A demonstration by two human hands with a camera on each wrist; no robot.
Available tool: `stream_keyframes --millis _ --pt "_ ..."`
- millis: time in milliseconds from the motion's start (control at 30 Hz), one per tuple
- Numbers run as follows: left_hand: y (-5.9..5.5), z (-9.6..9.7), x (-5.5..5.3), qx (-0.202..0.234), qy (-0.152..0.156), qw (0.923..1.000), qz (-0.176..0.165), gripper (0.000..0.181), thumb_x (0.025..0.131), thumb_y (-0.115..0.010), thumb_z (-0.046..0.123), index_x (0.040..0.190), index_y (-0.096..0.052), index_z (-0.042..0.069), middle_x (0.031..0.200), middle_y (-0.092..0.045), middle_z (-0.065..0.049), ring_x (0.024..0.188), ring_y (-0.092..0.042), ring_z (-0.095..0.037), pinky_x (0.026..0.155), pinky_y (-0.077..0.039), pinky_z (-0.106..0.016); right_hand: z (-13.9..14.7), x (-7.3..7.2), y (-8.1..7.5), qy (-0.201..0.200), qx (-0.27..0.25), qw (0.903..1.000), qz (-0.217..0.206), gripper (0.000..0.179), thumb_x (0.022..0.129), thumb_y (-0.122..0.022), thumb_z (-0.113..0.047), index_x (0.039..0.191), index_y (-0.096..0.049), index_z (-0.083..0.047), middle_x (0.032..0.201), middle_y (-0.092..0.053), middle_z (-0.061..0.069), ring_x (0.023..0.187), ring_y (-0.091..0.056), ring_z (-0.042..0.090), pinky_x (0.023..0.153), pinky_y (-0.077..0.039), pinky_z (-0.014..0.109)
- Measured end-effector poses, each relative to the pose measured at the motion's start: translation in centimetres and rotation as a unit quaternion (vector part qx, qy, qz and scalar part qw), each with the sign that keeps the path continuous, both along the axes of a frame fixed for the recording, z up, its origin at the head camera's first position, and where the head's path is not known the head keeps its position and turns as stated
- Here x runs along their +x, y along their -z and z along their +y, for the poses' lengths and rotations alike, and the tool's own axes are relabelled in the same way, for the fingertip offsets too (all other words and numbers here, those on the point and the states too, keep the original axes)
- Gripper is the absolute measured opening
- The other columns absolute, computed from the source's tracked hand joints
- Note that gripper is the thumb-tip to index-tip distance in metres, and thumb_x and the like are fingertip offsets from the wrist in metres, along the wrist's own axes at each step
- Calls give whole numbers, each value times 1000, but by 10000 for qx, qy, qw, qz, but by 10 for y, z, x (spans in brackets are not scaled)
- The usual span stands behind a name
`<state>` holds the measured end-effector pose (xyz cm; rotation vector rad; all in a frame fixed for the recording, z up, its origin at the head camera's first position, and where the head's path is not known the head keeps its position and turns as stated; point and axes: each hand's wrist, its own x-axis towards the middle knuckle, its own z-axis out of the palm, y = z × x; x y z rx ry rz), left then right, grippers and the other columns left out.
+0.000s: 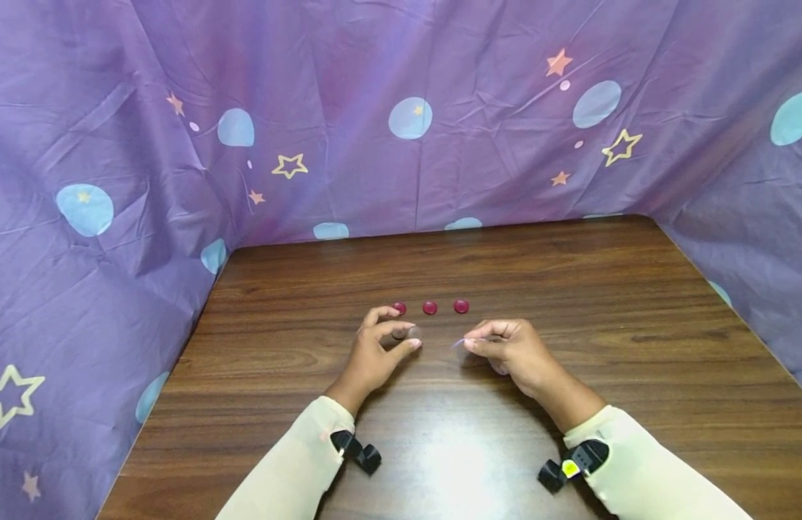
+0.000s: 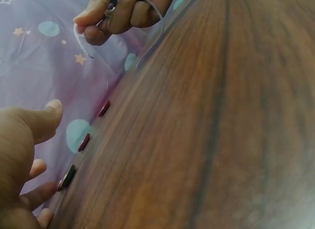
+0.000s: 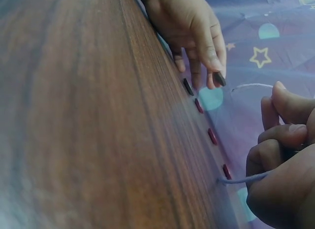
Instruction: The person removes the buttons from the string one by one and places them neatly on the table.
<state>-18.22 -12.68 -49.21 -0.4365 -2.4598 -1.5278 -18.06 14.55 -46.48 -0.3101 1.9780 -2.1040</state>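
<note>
My left hand (image 1: 372,354) pinches a small dark disc (image 3: 219,78) between thumb and index finger, over the table. Below those fingers another dark disc (image 1: 398,334) lies on the wood. Three dark red, button-like discs stand in a row just beyond, the left disc (image 1: 400,308) beside my left fingertips, then the middle disc (image 1: 429,308) and the right disc (image 1: 462,306). Thumb and index finger of my right hand (image 1: 514,354) pinch a white cord (image 2: 82,42), its short free end pointing left. The cord's other part hangs from the curled fingers, where something shiny (image 2: 112,6) is partly hidden.
The brown wooden table (image 1: 277,404) spreads under both hands. A purple curtain (image 1: 349,173) with stars and blue circles hangs behind it and at the sides. Black camera mounts sit on both wrists, over pale sleeves (image 1: 290,462).
</note>
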Motion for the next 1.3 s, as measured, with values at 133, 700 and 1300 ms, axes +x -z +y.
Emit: stream_keyframes --millis 133,700,1300 --pt "1 1 -1 29 50 10000 -42 27 91 -89 10 115 -82 1 140 -59 -22 114 -72 -31 102 -64 -40 0 0 0 -24 32 10000 15 27 94 -76 6 88 -83 -20 81 -75 -10 47 -35 2 44 -25 23" --pt "0 1 -6 -639 -84 9979 47 26 90 -90 21 114 -84 12 140 -67 -14 134 -67 -34 116 -33 -71 2 1 -1 -120 13 9999 29 11 92 -83 -3 98 -80 5 84 -76 -9 49 -36 1 45 -27 21" --pt "-4 15 -5 -1540 -420 9868 277 32 93 -88 31 121 -84 15 135 -73 -8 130 -66 -32 104 -40 -61 0 2 -1 -84 165 9998 -20 5 94 -79 0 97 -79 5 80 -75 -10 48 -36 1 45 -27 21"
